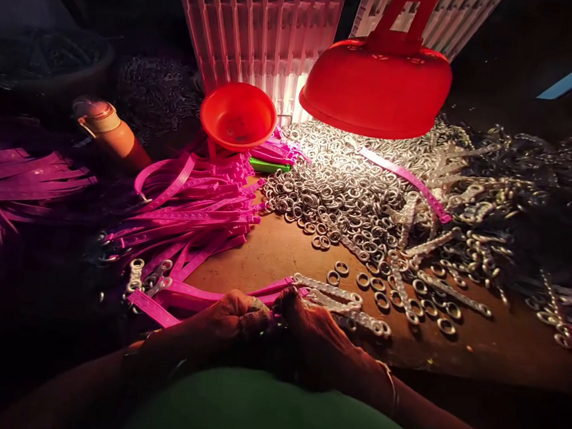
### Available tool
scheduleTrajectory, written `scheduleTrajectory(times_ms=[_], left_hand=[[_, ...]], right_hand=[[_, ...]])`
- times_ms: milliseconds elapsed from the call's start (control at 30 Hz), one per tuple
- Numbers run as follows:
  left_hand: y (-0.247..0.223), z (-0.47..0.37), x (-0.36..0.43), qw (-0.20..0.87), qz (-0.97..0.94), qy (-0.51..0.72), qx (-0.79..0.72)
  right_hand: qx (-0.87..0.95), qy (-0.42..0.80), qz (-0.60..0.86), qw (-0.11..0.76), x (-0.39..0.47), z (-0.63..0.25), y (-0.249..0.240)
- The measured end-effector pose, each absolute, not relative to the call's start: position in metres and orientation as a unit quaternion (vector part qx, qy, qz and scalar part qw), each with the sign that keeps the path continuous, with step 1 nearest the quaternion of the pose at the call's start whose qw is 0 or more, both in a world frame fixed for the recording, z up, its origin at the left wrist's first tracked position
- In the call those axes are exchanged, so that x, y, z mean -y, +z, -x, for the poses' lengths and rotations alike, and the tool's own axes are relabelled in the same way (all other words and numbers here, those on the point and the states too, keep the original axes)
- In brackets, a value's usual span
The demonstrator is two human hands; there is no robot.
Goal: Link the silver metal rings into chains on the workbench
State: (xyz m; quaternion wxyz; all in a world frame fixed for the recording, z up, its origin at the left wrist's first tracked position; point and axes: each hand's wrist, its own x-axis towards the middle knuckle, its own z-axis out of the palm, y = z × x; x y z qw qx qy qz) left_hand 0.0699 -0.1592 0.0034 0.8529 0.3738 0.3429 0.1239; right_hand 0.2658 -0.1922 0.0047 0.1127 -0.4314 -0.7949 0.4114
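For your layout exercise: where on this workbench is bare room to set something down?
One bare brown patch of the wooden bench lies between the pink plastic straps and the silver metal rings. Another lies right of the hands. Elsewhere it is crowded.

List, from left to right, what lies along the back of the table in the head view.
Orange bottle with cream cap → orange plastic funnel → green flat piece → red lamp shade → heap of silver metal rings.

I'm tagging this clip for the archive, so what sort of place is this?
Probably a small assembly workbench: heaps of metal rings, bundled pink plastic straps and a red lamp low over the table.
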Motion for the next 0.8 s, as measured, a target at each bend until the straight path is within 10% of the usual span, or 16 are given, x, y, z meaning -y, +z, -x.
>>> scheduleTrajectory(times_ms=[233, 800], left_hand=[[0.006, -0.075, 0.172, 0.874, -0.263, 0.2, -0.356], [-0.027, -0.071, 0.144, 0.855, -0.299, 0.115, -0.409]], right_hand=[[0.691, 0.526, 0.453, 0.202, 0.19, -0.259, -0.013], [0.83, 0.384, 0.404, 0.006, 0.156, -0.266, 0.003]])
